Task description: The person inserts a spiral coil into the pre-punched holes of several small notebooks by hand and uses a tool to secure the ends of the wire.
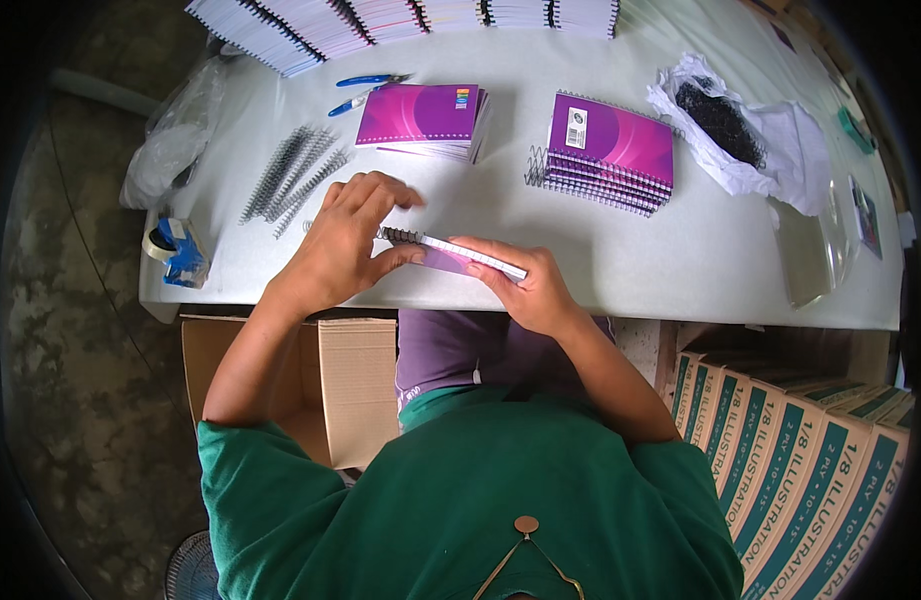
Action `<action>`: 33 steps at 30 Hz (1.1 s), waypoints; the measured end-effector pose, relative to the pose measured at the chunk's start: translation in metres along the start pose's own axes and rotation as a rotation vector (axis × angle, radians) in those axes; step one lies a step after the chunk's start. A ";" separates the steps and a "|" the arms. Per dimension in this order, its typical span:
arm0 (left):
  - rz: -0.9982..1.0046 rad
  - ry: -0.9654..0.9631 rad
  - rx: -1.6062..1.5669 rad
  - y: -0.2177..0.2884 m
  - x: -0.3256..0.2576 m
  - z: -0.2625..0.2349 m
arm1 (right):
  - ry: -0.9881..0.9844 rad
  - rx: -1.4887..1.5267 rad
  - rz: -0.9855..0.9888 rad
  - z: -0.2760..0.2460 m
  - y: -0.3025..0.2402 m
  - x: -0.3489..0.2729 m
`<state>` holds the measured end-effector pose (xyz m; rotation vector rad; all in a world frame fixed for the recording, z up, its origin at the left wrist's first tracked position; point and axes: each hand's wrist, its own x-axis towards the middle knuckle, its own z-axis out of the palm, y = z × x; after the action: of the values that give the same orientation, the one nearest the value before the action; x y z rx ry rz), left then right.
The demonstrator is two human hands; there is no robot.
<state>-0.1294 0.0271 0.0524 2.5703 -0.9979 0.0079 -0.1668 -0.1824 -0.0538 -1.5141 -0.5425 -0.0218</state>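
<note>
- At the bench (600,265) edge: one purple notebook (460,258), left hand (345,245) pinching its coil end, right hand (525,285) gripping the other end.
- Behind: two purple notebook stacks (425,118) (608,150), two blue pliers (365,90), a bunch of loose coils (295,175).

white table (620,265) | purple notebook stacks (610,150) | wire spirals (290,180) | blue pliers (370,80) | tape dispenser (180,255)

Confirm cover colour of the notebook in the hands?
Purple, on the notebook; shows in the head view.
</note>
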 end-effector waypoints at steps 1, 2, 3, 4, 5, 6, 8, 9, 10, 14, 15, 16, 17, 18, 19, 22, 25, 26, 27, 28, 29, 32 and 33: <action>0.024 0.016 0.036 0.002 -0.001 0.001 | 0.007 -0.002 0.000 0.000 0.001 0.000; 0.046 0.034 0.075 0.004 -0.001 0.000 | 0.011 -0.003 -0.001 0.001 0.002 0.000; 0.031 -0.029 0.090 0.003 -0.001 -0.001 | 0.015 -0.004 -0.003 0.001 0.003 0.000; 0.016 -0.092 0.105 0.002 -0.002 -0.003 | 0.009 -0.007 -0.003 0.001 0.002 -0.001; 0.001 -0.154 0.119 0.001 -0.002 -0.004 | 0.002 -0.011 -0.004 0.001 0.002 -0.001; 0.000 -0.088 0.109 0.004 -0.001 -0.003 | -0.004 -0.015 -0.005 0.000 0.001 -0.001; 0.002 0.043 0.085 0.012 0.002 0.000 | 0.007 -0.017 0.024 0.000 0.000 0.000; 0.014 0.025 0.095 0.011 0.001 0.000 | 0.014 -0.017 0.039 0.000 0.000 0.000; 0.026 0.008 0.103 0.010 0.001 0.000 | 0.022 -0.013 0.032 0.001 0.000 -0.001; 0.068 0.031 0.168 0.006 -0.004 0.006 | 0.039 -0.015 -0.010 0.002 0.003 -0.001; 0.074 0.044 0.193 0.007 -0.004 0.008 | 0.041 -0.022 -0.021 0.002 0.004 0.000; 0.080 0.057 0.218 0.009 -0.004 0.010 | 0.034 -0.019 -0.015 0.002 0.003 0.000; 0.087 0.073 0.245 0.011 -0.005 0.012 | 0.026 -0.017 -0.011 0.001 0.002 0.000; 0.074 0.079 0.242 0.012 -0.007 0.013 | 0.018 -0.015 -0.006 0.001 0.000 0.000; 0.061 0.085 0.240 0.012 -0.009 0.015 | -0.007 -0.031 0.007 0.000 -0.001 0.000; -0.012 0.090 0.256 0.013 -0.013 0.017 | -0.047 -0.094 0.002 -0.002 -0.005 -0.001; -0.035 0.358 0.385 0.007 -0.020 0.043 | -0.022 -0.126 -0.088 0.005 -0.003 -0.004; -0.030 0.488 0.444 0.000 -0.028 0.065 | -0.001 -0.101 -0.096 0.011 -0.001 -0.005; 0.068 0.372 0.363 -0.010 -0.048 0.097 | 0.016 -0.079 -0.106 0.015 0.001 -0.006; 0.116 0.293 0.298 -0.010 -0.074 0.128 | 0.025 -0.088 -0.110 0.016 0.004 -0.008; 0.227 0.250 0.367 -0.003 -0.081 0.130 | 0.039 -0.101 -0.116 0.015 0.009 -0.009; 0.313 0.560 0.498 -0.012 -0.053 0.097 | 0.023 -0.171 -0.172 0.021 0.004 -0.010; 0.215 0.691 0.472 -0.021 -0.039 0.087 | 0.002 -0.205 -0.184 0.022 0.003 -0.012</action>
<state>-0.1559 0.0364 -0.0410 2.4979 -1.0554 1.2246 -0.1836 -0.1652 -0.0613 -1.6574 -0.6930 -0.2278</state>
